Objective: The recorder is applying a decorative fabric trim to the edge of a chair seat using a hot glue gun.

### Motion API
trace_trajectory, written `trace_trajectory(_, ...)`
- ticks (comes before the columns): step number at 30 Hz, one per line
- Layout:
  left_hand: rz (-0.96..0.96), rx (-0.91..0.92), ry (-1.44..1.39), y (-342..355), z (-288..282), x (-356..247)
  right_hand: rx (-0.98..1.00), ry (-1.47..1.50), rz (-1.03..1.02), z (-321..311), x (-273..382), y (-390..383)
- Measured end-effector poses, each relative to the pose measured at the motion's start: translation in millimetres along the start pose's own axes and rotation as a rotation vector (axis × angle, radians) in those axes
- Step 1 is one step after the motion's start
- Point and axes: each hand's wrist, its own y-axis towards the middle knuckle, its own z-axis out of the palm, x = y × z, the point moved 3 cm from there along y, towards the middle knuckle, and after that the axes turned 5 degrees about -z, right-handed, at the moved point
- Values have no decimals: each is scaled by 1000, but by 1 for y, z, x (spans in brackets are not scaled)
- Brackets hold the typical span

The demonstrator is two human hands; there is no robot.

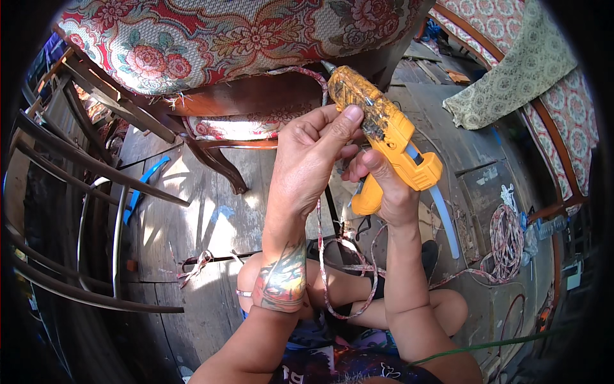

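A yellow glue gun (396, 128), smeared with dark grime along its barrel, is tilted with its nozzle towards the floral upholstered chair (211, 45). My right hand (391, 192) is closed round its handle. A translucent glue stick (446, 221) sticks out of its rear end. My left hand (313, 150) is closed beside the barrel, thumb tip over its grimy side; what the fingers pinch is hidden. Patterned fabric piping cord (322, 256) runs from the chair's lower edge, passes behind or through my left hand and drops in loops over my lap.
Dark curved chair frames (96, 166) crowd the left side. A bundle of the same piping (505, 243) lies on the plank floor (185, 230) at right, near a plastic bottle (551, 226). A patterned cloth (511, 77) drapes over another floral seat. A green cord (492, 344) crosses the lower right.
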Motion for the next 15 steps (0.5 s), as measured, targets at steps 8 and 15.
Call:
trace_trajectory(8,-6,0,4,1,0,2,-3,-1,-8,-1,0,1)
trace_trajectory(15,-5,18,-23,2,3,2,10,-15,-24,-5,-3,1)
